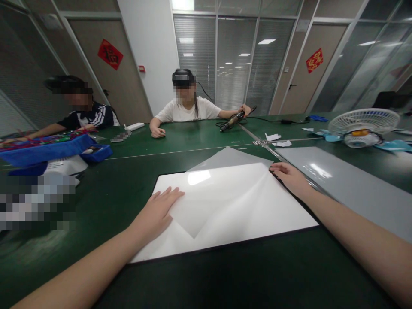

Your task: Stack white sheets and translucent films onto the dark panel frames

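A glossy white sheet lies before me on a flat panel with a thin black edge. A greyish sheet sits askew with it; its far corner sticks out past the back edge, and a pointed corner shows through near the middle. My left hand rests flat on the left part of the white sheet, fingers spread. At the far right corner, my right hand pinches the sheet's edge between thumb and fingers. Creases run from that corner toward the middle.
A large grey panel lies to the right, with a fan behind it. Blue trays of wires stand at the left. Across the green table, one person holds a dark cylindrical tool; another person sits at left.
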{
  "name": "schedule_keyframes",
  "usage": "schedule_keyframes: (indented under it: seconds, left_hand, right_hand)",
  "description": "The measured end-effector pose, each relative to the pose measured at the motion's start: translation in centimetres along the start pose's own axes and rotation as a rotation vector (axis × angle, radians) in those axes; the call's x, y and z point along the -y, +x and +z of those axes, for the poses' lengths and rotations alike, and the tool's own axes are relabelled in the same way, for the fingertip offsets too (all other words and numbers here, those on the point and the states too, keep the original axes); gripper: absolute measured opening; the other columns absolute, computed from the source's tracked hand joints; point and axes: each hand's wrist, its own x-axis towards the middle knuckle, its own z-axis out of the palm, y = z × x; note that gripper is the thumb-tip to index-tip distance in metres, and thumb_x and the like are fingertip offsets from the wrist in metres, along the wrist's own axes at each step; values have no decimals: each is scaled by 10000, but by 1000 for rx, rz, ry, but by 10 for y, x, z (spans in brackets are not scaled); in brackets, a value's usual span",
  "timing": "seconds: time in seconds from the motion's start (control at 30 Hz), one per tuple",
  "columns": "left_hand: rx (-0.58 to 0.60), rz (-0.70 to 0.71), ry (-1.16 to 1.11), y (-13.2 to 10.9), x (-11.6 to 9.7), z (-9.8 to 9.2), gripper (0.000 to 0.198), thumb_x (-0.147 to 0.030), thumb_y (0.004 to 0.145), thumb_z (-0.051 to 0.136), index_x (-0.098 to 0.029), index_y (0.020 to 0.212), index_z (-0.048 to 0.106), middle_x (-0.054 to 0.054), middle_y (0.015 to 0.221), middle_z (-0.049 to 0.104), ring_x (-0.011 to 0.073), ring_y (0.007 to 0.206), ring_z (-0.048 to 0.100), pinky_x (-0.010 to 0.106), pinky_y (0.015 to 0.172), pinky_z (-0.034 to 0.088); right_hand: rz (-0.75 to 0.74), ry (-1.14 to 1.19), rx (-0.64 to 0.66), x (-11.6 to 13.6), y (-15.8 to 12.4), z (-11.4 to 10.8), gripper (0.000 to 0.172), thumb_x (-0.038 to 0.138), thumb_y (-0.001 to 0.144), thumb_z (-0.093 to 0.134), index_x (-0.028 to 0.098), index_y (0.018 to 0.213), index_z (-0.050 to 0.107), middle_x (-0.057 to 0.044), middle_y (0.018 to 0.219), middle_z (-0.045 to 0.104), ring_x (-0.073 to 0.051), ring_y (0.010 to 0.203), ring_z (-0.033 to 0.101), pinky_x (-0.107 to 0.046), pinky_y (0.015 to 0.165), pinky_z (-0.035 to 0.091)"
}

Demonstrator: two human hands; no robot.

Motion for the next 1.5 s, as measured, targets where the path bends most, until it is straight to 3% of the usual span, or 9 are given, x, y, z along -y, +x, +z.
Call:
schedule_keyframes:
  seconds: [0.23, 0.7, 1.5]
  left_hand:
    - [0, 18, 16, 1, -3, -3, 807, 27, 639, 387, -229, 1403, 433, 44, 1522, 365, 218, 1429, 254, 475, 1153, 217]
    - [-12, 61, 35, 0, 0, -1, 828, 7, 614, 409, -239, 1404, 436, 26, 1500, 409, 219, 1413, 297, 456, 1139, 251]
    - [-23, 107, 62, 0, -3, -3, 782, 13, 642, 406, -255, 1371, 494, 31, 1470, 453, 233, 1367, 373, 451, 1116, 286]
  right_hand:
    - [-49, -225, -10, 5, -3, -2, 325, 286, 766, 573, 190, 1071, 632, -81, 1078, 699, -227, 972, 641, -389, 907, 460]
    - [-17, -262, -87, 19, -7, -1, 263, 317, 720, 619, 200, 954, 632, -63, 949, 706, -213, 853, 655, -354, 810, 499]
    - [-50, -337, -89, 10, -4, -2, 239, 304, 738, 575, 208, 949, 634, -59, 933, 700, -213, 849, 645, -346, 785, 488]
